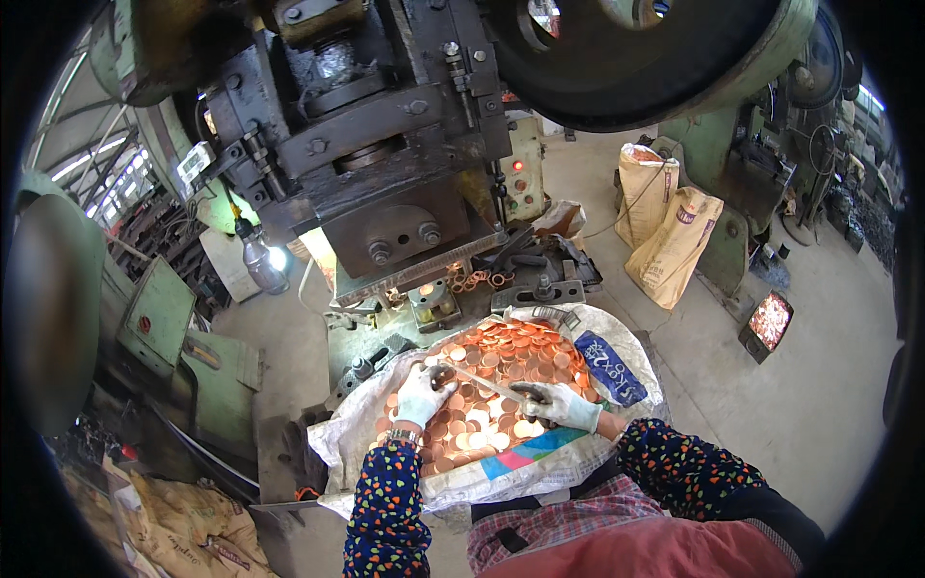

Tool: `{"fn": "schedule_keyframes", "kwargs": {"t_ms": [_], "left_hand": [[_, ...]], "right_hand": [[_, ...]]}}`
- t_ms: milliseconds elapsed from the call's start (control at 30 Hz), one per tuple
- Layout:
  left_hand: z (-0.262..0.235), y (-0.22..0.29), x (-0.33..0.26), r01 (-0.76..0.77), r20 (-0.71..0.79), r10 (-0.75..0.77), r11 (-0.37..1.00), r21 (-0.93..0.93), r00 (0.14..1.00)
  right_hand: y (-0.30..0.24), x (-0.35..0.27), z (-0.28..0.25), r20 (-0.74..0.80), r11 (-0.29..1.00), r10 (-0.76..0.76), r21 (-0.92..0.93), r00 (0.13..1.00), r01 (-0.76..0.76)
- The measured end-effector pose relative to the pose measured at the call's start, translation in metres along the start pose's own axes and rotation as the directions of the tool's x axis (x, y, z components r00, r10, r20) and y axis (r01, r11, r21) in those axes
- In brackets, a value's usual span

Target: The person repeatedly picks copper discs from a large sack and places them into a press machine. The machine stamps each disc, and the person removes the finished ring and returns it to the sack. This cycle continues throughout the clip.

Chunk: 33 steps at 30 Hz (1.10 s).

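Nearest to me, my left hand (420, 393) closes on one copper disc (441, 374), and my right hand (559, 405) grips a thin rod (491, 387) over the open sack (540, 470). The sack is full of discs (501, 361), while only a few rings (477, 280) lie at the press (385, 193) beyond, so I judge most of the work remains.

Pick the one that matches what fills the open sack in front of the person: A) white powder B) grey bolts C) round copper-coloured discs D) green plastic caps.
C: the white sack is heaped with round copper-coloured discs, and both gloved hands rest on the pile.
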<state>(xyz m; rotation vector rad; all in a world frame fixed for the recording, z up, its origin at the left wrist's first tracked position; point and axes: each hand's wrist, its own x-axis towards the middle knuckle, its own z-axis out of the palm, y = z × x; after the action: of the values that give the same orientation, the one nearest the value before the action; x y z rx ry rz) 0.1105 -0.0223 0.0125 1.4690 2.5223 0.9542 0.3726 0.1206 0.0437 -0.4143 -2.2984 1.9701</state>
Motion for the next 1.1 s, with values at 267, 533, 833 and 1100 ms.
{"fn": "schedule_keyframes", "kwargs": {"t_ms": [267,533,833,1100], "left_hand": [[0.012,-0.013,0.002,-0.127,-0.049,0.132,0.987,0.100,0.990],[0.011,-0.016,0.003,-0.113,-0.030,0.115,0.992,0.055,0.993],[-0.002,-0.010,0.001,0.006,-0.076,-0.011,0.998,-0.056,0.997],[-0.001,-0.013,0.005,0.069,-0.078,-0.117,0.889,-0.453,0.990]], "right_hand": [[0.003,0.002,0.001,-0.043,0.999,-0.019,-0.027,0.999,0.018],[0.009,0.002,0.002,-0.059,0.998,-0.010,0.058,0.998,0.014],[0.007,0.012,-0.010,-0.028,0.997,-0.048,0.060,0.998,0.049],[-0.064,0.043,-0.072,-0.095,0.552,-0.290,-0.829,0.952,0.085]]}}
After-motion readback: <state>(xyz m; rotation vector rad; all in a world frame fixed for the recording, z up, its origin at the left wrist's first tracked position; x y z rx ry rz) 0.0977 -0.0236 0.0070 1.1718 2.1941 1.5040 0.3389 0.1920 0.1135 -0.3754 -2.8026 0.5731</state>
